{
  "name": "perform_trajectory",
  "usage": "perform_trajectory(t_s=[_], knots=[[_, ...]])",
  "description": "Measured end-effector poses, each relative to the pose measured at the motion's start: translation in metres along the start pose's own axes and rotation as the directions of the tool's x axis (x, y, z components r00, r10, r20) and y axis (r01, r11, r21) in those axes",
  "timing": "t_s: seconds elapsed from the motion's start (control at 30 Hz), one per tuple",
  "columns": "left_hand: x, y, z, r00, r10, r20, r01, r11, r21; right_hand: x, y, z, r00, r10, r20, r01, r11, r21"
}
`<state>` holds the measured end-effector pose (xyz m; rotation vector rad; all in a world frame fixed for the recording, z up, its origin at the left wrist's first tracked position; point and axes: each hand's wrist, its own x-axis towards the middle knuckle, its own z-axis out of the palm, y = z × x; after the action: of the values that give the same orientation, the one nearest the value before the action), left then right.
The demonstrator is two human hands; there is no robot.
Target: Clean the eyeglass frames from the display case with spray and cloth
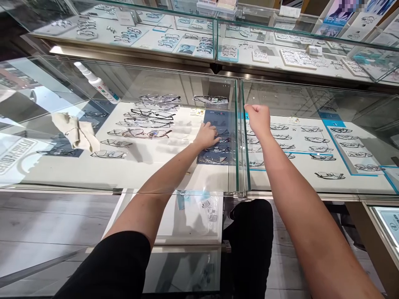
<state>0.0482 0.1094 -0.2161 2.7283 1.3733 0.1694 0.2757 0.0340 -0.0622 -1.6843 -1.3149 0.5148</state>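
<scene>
My left hand (206,136) reaches beneath the glass top, over a dark blue mat (215,118) in the display case. Its fingers and thumb curl around part of a pair of eyeglasses (223,140); more frames lie on the mat just above and below. On the right, my right hand (259,118) is closed into a fist at the edge of the neighbouring glass case, with rows of eyeglasses (282,127) beyond the wrist. Whatever its fingers may hold is hidden. Left of the mat, several eyeglasses (152,114) stand in a column on the white base.
On the glass top stand a white spray bottle (99,84) and a crumpled beige cloth (75,131). Below the case, a white drawer (168,224) is pulled out beside my dark-clothed leg (252,241). Another glass showcase (174,56) runs along the back.
</scene>
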Motion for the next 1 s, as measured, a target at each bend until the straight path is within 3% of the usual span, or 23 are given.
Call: perform_trajectory(t_s=[0.2, 0.53, 0.77, 0.9, 1.0], knots=[[0.008, -0.008, -0.012, 0.999, -0.039, -0.016, 0.039, 0.999, 0.009, -0.005, -0.005, -0.003, 0.999, 0.031, 0.008, -0.031, 0.999, 0.028], [0.021, 0.001, 0.006, 0.999, -0.038, 0.024, 0.036, 0.998, 0.045, -0.008, -0.008, -0.004, 1.000, 0.025, 0.014, -0.026, 0.999, 0.041], [0.021, 0.004, 0.004, 0.998, -0.062, 0.028, 0.062, 0.998, 0.014, -0.008, -0.010, -0.004, 0.998, 0.057, 0.009, -0.058, 0.997, 0.052], [0.010, 0.019, -0.009, 0.992, -0.108, -0.062, 0.109, 0.994, 0.009, -0.006, -0.005, -0.003, 0.998, 0.056, 0.013, -0.056, 0.995, 0.083], [-0.016, 0.044, -0.024, 0.980, -0.143, -0.139, 0.143, 0.990, -0.011, -0.005, -0.002, -0.003, 0.999, 0.053, 0.007, -0.053, 0.991, 0.123]])
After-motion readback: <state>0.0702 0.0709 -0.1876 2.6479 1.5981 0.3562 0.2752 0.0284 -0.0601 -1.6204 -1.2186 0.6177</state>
